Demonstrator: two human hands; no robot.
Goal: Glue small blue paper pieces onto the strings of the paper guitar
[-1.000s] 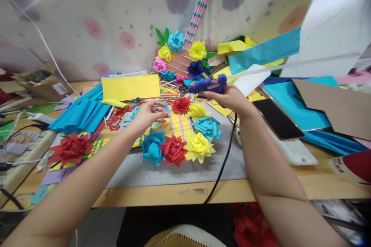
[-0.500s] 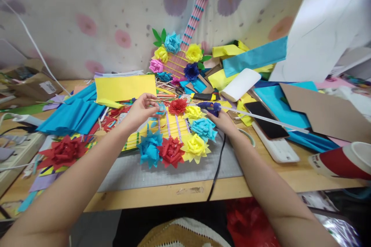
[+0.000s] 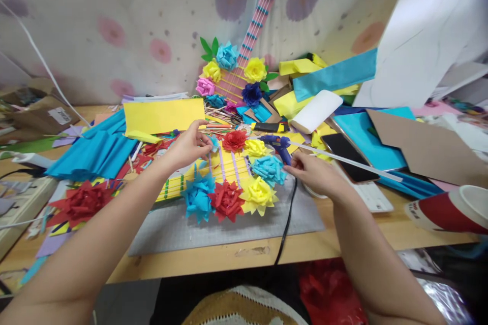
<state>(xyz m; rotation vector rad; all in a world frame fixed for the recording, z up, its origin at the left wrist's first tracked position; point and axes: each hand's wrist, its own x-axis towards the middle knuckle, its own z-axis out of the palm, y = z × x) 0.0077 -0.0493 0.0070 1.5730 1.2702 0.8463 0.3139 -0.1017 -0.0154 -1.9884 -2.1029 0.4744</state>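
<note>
My left hand (image 3: 190,145) has its fingers closed at a small light blue paper flower (image 3: 214,144), on the upper left of a yellow paper guitar body (image 3: 231,165). My right hand (image 3: 312,171) is curled, its fingertips at the lower end of the handle of a blue glue gun (image 3: 275,141). A long clear glue stick (image 3: 346,158) sticks out of the gun's back. Around the guitar's edge sit red (image 3: 226,200), yellow (image 3: 259,194) and blue paper flowers (image 3: 199,196). The guitar's neck is partly behind my left forearm.
A finished pink paper guitar (image 3: 249,40) leans on the wall behind. Blue crepe paper (image 3: 95,155) and a red flower (image 3: 84,202) lie left. At right are a phone (image 3: 351,157), cardboard (image 3: 430,150) and a paper cup (image 3: 450,210). A black cord (image 3: 287,226) hangs over the table edge.
My right hand has shifted right and down, from a full grip round the glue gun to its handle's lower end. My left hand has moved slightly right with the small blue flower.
</note>
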